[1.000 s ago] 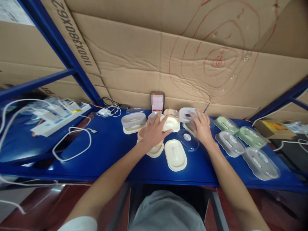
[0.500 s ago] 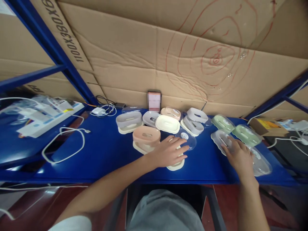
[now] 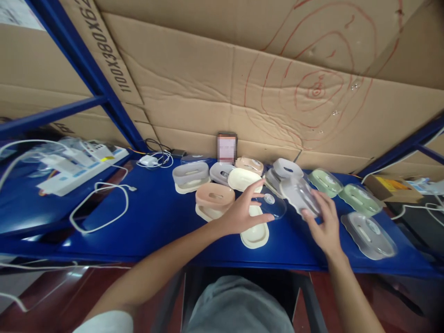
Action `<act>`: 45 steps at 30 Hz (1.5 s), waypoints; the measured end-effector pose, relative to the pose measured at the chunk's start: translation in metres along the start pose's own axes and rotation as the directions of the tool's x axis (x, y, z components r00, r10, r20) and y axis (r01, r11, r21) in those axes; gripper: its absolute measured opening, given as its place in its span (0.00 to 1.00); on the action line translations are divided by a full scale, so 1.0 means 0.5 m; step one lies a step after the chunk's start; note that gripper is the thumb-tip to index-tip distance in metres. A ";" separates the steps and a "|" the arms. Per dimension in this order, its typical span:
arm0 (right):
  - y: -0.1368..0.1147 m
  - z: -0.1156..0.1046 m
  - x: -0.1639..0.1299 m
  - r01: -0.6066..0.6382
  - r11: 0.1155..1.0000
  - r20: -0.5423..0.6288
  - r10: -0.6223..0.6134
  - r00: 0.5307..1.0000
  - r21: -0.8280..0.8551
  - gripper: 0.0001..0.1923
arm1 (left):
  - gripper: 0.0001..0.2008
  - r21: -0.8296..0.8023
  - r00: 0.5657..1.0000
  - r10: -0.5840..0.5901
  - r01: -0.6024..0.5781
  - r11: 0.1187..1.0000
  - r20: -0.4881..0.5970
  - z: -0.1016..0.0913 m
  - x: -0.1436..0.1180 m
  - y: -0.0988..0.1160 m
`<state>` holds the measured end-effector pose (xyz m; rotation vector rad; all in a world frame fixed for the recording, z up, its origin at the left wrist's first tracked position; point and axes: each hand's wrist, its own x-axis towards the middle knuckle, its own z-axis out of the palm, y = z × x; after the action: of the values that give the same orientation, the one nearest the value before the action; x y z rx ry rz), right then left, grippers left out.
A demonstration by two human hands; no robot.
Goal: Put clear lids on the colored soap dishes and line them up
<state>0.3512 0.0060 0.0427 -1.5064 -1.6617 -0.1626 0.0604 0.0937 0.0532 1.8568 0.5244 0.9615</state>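
A grey soap box [image 3: 297, 196] with a clear lid is tilted in my right hand [image 3: 325, 224], lifted above the table; thumb and fingers grip its right end. My left hand [image 3: 237, 215] is spread and holds nothing. It hovers over a cream soap dish base [image 3: 255, 237] and beside a clear lid [image 3: 277, 209], with the thumb pointing right. Left of it, a peach soap dish [image 3: 215, 198] sits on a cream base. Behind are a cream dish [image 3: 243, 179], a grey dish [image 3: 190, 173] and stacked grey dishes [image 3: 287, 169], partly hidden.
At the right lie two green soap boxes [image 3: 326, 182] and another lidded grey soap box [image 3: 369, 236]. A phone [image 3: 227, 148] leans on the cardboard wall [image 3: 183, 88]. A white cable [image 3: 99, 230] and a power strip [image 3: 83, 173] lie at the left.
My right hand has lifted the grey soap box from the right side and carried it left toward the middle. My left hand has turned and opened wider, exposing more of the cream base.
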 end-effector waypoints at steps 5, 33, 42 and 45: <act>-0.105 0.070 0.114 0.182 0.923 0.248 -0.274 0.929 0.340 0.28 | 0.53 -0.180 0.995 -0.023 0.006 0.984 -0.094 -0.030 0.018 -0.003; -0.068 0.199 0.209 0.142 0.959 0.218 -0.197 0.956 0.244 0.25 | 0.46 0.624 0.959 0.171 0.009 0.782 -0.228 -0.106 0.039 -0.040; -0.070 0.181 0.196 0.282 0.950 0.275 -0.237 0.932 -0.137 0.27 | 0.42 0.788 0.913 0.082 0.295 0.540 -0.399 -0.137 0.044 -0.066; -0.018 0.075 0.146 0.192 0.935 0.194 -0.137 0.971 -0.300 0.27 | 0.34 0.830 0.945 0.123 0.197 0.521 -0.302 -0.121 0.036 -0.058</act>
<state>0.3324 0.0812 0.0713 -1.6509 -1.9734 -0.4203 0.0244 0.1530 0.0494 2.5394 1.4676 1.0808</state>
